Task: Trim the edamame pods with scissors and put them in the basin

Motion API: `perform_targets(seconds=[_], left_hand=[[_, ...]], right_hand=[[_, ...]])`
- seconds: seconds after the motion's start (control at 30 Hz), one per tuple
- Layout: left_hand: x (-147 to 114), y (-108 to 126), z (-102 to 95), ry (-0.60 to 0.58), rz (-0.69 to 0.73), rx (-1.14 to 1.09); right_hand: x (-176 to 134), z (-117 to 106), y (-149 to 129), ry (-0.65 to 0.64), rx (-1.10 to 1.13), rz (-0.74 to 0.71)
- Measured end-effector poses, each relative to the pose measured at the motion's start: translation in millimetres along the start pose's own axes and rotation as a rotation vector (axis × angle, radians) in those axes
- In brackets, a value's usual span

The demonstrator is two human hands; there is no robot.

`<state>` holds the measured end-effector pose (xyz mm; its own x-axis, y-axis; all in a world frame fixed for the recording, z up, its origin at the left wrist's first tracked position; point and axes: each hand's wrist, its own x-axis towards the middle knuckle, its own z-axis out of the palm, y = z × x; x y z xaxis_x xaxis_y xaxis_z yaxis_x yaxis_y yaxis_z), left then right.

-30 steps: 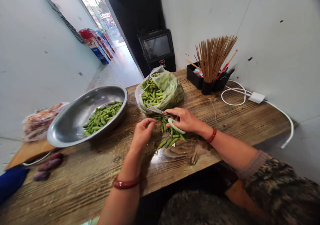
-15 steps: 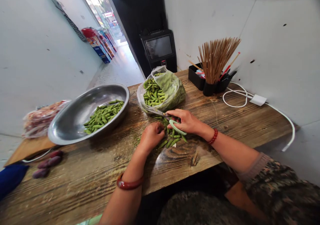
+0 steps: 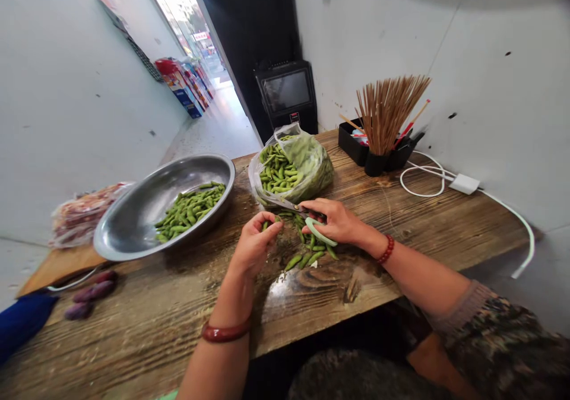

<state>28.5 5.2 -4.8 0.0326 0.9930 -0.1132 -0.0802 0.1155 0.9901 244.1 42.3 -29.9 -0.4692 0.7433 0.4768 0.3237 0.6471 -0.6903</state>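
Between the thumb and fingers of my left hand (image 3: 255, 243) is a green edamame pod (image 3: 266, 225), raised a little off the table. My right hand (image 3: 336, 222) grips scissors (image 3: 319, 232) with pale green handles, their blades pointing left toward the bag. Loose edamame pods (image 3: 307, 260) lie on the wood below and beside the scissors. Just beyond my hands stands an open clear plastic bag (image 3: 312, 165) full of pods. To the left, a wide metal basin (image 3: 129, 210) sits tilted, with a heap of pods along its right side.
On the wooden table (image 3: 187, 317), several purple-red tubers (image 3: 94, 291) lie at left, near a bagged pinkish food (image 3: 86, 216). A black holder (image 3: 351, 145) with wooden skewers (image 3: 389, 112) stands at the back right, beside a white cable (image 3: 507, 207). The table's front edge is close to me.
My left hand has lifted from the loose pods and moved left, with a pod now visible in its fingers. My right hand still holds the scissors. The view has shifted slightly.
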Motion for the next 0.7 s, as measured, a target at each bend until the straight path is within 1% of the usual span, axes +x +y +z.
perform_targets(seconds=[0.07, 0.2, 0.33, 0.6, 0.7], left_hand=[[-1.6, 2.2, 0.1, -0.011, -0.006, -0.098], [-0.9, 2.6, 0.6, 0.017, -0.008, -0.168], [0.1, 3.4, -0.5, -0.01, -0.001, -0.247], [-0.2, 5.1, -1.9, -0.034, 0.004, -0.28], [-0.1, 4.5, -1.5, -0.02, 0.015, -0.254]], right_hand=[[-0.4, 0.2, -0.3, -0.011, 0.002, 0.002], [-1.3, 0.8, 0.3, -0.018, 0.003, 0.006], [-1.6, 1.0, 0.1, -0.026, -0.005, 0.008], [-2.0, 2.5, -0.6, -0.035, -0.015, -0.003], [-2.8, 3.5, 0.9, -0.048, -0.029, -0.015]])
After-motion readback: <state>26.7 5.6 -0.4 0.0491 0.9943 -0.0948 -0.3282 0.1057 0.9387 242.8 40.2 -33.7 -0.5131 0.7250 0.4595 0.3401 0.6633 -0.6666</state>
